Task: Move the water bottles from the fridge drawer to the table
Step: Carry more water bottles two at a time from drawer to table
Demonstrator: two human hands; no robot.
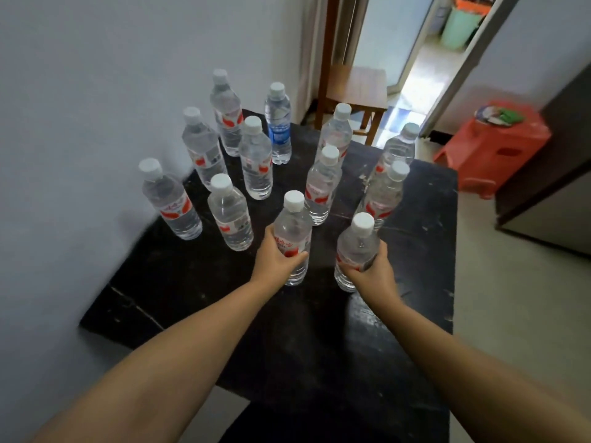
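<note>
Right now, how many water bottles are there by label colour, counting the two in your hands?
Red-label bottles: 11, including one in the left hand and one in the right hand
Blue-label bottle: 1
Total: 12, on or over the black table

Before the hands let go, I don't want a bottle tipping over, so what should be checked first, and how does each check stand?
1. Left hand grips its clear red-labelled plastic bottle around the middle: ok.
2. Right hand grips its own clear red-labelled bottle: ok.
3. Both held bottles upright, white caps on: ok.
4. Bases fully down on the black scuffed table: cannot tell.
5. Gap to the nearest standing bottle behind: ok, they stand apart.
6. Bare tabletop near the front edge for more bottles: ok.
</note>
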